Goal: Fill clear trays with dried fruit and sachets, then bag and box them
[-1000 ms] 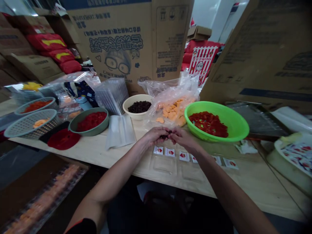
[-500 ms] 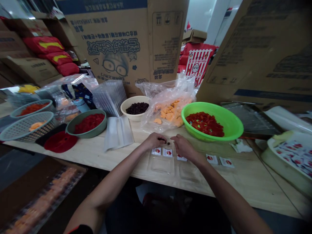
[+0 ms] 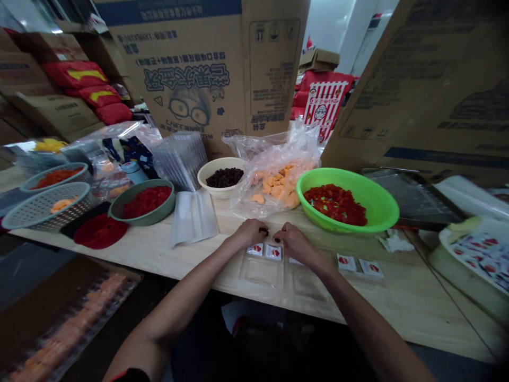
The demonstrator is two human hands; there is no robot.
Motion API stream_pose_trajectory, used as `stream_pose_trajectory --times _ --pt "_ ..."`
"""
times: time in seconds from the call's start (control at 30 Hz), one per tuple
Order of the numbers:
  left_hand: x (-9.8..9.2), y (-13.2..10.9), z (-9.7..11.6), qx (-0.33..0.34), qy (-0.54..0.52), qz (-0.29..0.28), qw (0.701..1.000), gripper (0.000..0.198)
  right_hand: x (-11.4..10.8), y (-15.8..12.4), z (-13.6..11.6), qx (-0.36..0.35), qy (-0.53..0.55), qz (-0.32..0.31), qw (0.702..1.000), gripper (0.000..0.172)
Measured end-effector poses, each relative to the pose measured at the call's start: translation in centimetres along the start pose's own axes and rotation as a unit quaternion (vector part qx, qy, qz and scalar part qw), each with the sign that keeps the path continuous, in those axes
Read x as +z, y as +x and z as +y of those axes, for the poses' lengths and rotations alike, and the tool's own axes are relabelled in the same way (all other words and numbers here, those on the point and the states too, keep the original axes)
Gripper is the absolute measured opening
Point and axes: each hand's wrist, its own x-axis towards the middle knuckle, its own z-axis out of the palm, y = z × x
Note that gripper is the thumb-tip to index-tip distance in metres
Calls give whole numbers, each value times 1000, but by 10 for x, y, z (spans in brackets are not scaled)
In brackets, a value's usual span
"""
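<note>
My left hand (image 3: 253, 232) is closed around small dark candies (image 3: 264, 231); how many is hidden by the fingers. Close beside it, my right hand (image 3: 293, 240) has its fingertips pinched on another dark candy (image 3: 277, 240). Both hands hover over the far side of a clear plastic tray (image 3: 262, 271) with moulded compartments. A white sachet with a red print (image 3: 255, 249) and a second sachet (image 3: 273, 252) lie just below my hands. A third is mostly covered by my right hand. More dark candies (image 3: 225, 178) fill a cream bowl (image 3: 202, 183) behind my left hand.
A plastic bag of orange candies (image 3: 278, 183) lies beyond my hands, with a green basin (image 3: 387, 212) of red pieces to the right. Two sachets (image 3: 358, 265) lie right of the tray. A tub of sachets (image 3: 449, 265) stands far right, a grey-green bowl (image 3: 169, 204) left.
My right hand has moved slightly left, toward my left hand, and its fingers have closed on a dark candy. It now covers more of the sachet beneath. My left hand has barely moved.
</note>
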Motion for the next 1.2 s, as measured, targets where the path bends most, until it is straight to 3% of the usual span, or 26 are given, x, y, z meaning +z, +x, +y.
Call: stream_pose_trajectory --times 0.17,0.23,0.33,0.4,0.47,0.57,0.67,0.73,0.8,0.9,0.97,1.07,1.2 --pt "-3 -5 10 -4 -79 -1 997 30 -16 12 -2 17 144 83 986 45" --pt "-3 -8 18 -2 -198 -43 979 32 -28 19 -7 -21 235 62 970 36" --pt "-4 -11 29 6 -383 -119 916 39 -48 23 -12 -57 337 1 940 15" --pt "-5 -12 32 10 -407 -129 904 42 -61 18 -9 -39 357 -15 933 13" --pt "-5 -11 29 -1 -350 -95 932 39 -70 7 1 -4 335 4 942 13" --pt "-2 -11 19 -17 -138 -24 990 21 -74 -17 23 49 221 61 972 15" --pt "3 -14 9 9 35 -29 999 19 -65 -41 41 95 110 80 986 18" --pt "4 -15 6 23 61 -32 997 21 -53 -51 47 117 83 72 987 20" --pt "3 -14 8 9 17 3 1000 20 -40 -55 48 130 70 68 987 20" --pt "1 -8 19 -55 -131 55 988 28 -24 -56 46 113 41 71 990 18" --pt "4 -1 34 -90 -249 28 964 34 -21 -58 50 94 28 85 992 20" --pt "21 9 61 -94 -367 -61 924 24 -28 -66 63 114 39 121 985 30" --pt "60 27 93 -32 -325 -95 940 18 -38 -83 79 182 48 127 974 32"
